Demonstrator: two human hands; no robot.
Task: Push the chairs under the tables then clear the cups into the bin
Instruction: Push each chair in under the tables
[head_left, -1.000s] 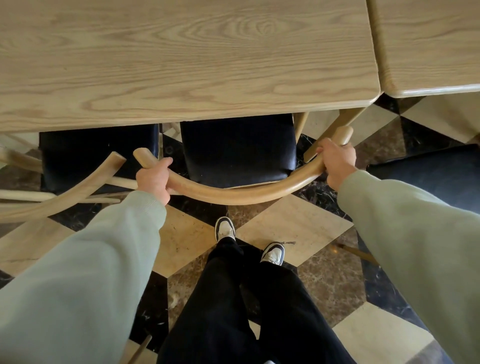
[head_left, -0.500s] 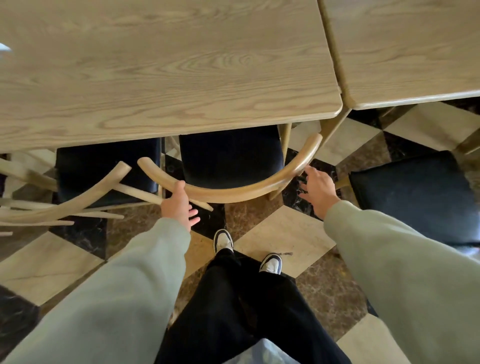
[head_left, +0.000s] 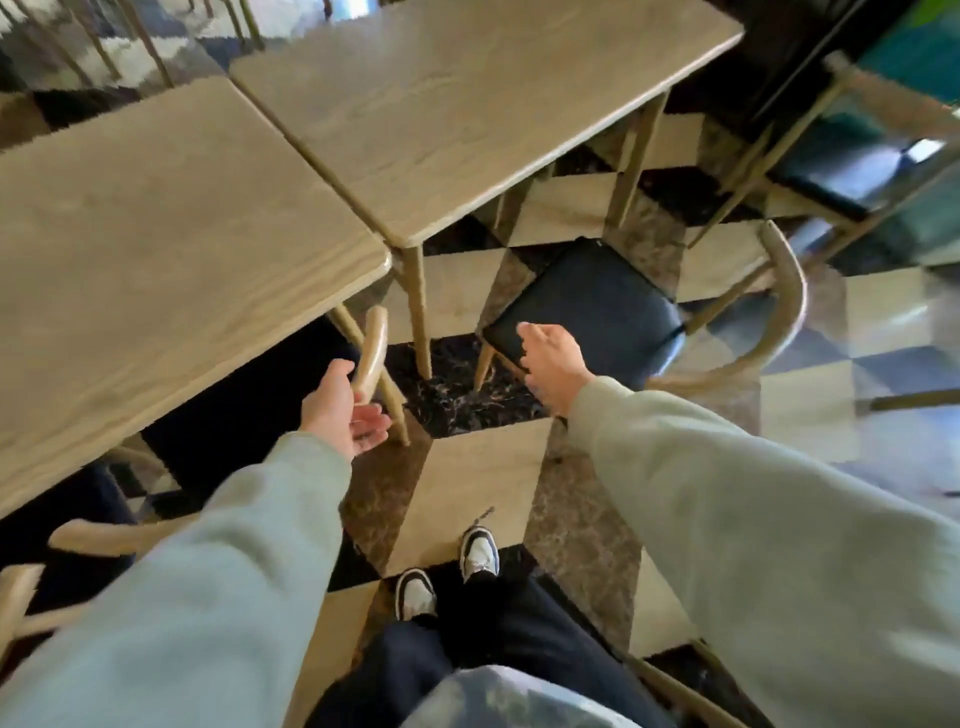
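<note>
**One chair left out, two open hands**

Found both hands spread wide and holding nothing. Saw the left hand (head_left: 343, 410) right by the curved wooden end of the tucked chair (head_left: 375, 353), maybe touching it; could not tell. Saw the right hand (head_left: 550, 364) stretched out over the near corner of the black-seat chair (head_left: 587, 306). Found that chair out on the floor (head_left: 467, 478) beside the right desk (head_left: 467, 104), turned at a slant, seat not under the top. Saw no cups and no bin anywhere.

Guessed at trouble: a straight push on a slanted chair, then a bump into the desk leg (head_left: 418, 312) close beside the seat. Feared pinched fingers too, caught between the curved back and the desk edge. Judged a little turn first the safer way.

Noticed more around: the left desk (head_left: 156, 260) pressed against the right one, and a far chair (head_left: 857, 156) off to the right side. Saw everything a bit blurry.
</note>
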